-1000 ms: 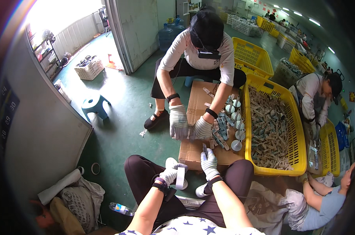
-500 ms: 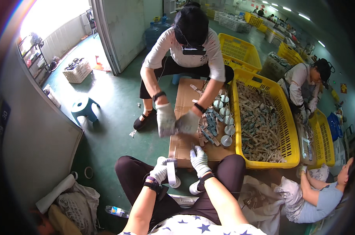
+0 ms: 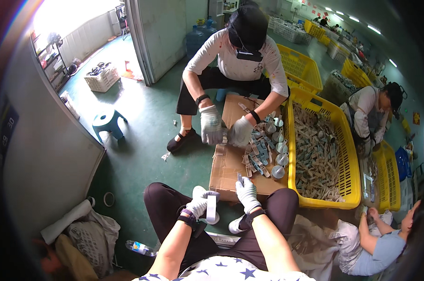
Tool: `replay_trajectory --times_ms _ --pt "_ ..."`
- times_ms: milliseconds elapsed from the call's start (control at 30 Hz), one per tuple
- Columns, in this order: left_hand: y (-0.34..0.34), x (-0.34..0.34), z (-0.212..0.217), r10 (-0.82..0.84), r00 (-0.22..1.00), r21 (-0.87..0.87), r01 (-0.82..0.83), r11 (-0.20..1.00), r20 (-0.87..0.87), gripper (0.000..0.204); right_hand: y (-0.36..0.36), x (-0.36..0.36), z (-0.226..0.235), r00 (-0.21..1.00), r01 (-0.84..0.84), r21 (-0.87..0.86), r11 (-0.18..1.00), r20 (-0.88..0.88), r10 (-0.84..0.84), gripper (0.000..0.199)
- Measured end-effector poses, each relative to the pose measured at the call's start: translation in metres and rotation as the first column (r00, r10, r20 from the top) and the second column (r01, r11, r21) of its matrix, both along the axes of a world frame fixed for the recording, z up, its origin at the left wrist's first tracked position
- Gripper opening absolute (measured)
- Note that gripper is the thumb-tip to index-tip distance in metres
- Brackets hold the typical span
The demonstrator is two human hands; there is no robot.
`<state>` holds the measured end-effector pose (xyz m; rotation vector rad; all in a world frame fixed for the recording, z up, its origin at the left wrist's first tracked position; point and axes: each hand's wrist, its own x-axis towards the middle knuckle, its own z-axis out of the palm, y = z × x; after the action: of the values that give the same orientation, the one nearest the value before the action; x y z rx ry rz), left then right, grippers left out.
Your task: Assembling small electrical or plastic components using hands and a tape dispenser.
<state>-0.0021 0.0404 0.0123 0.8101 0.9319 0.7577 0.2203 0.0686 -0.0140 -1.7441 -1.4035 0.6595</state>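
My left hand (image 3: 198,206) is gloved and closed around a small white strip (image 3: 211,209), a flat piece that stands upright between thumb and fingers just above my knees. It looks light and thin, likely stiff enough to hold its shape but easy to bend or crease, so I judge a pinch near its lower end, flat faces against the pads, is the safe hold; the glove fabric should keep it from slipping.

My right hand (image 3: 247,193) reaches forward, fingers gathered on a small dark slender piece (image 3: 239,178) at their tips, right at the near edge of the flattened cardboard sheet (image 3: 230,164) that lies on the floor ahead of me. That piece looks tiny and light, something to nip with fingertips, not grip with the palm. Whether it is fully clamped I cannot tell for sure.

Both forearms come up from below, elbows bent, wrists a little apart, each with a dark band at the wrist. Beyond my right hand lies a heap of small blue-grey parts (image 3: 256,157) and a row of round metal cups (image 3: 280,159); to its right stands a yellow crate (image 3: 352,196). Across the cardboard, another person's gloved hands (image 3: 226,131) work close together.
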Motion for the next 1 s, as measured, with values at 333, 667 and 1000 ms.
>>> replay_trajectory --times_ms 333,667,1000 --pt "-0.006 -0.003 -0.004 0.068 0.994 0.015 -0.067 0.998 -0.084 0.012 -0.003 -0.005 0.045 0.957 -0.282 -0.270 0.921 -0.009 0.290 0.030" --pt "-0.018 -0.016 -0.003 -0.251 0.925 0.009 0.264 0.964 -0.285 0.025 -0.010 -0.014 0.102 0.773 -0.472 -0.372 0.799 0.261 0.578 0.026" --pt "-0.013 -0.020 -0.014 -0.212 0.937 -0.031 0.212 0.977 -0.278 0.023 -0.003 -0.058 0.114 0.347 -0.565 -0.524 0.637 0.550 0.760 0.021"
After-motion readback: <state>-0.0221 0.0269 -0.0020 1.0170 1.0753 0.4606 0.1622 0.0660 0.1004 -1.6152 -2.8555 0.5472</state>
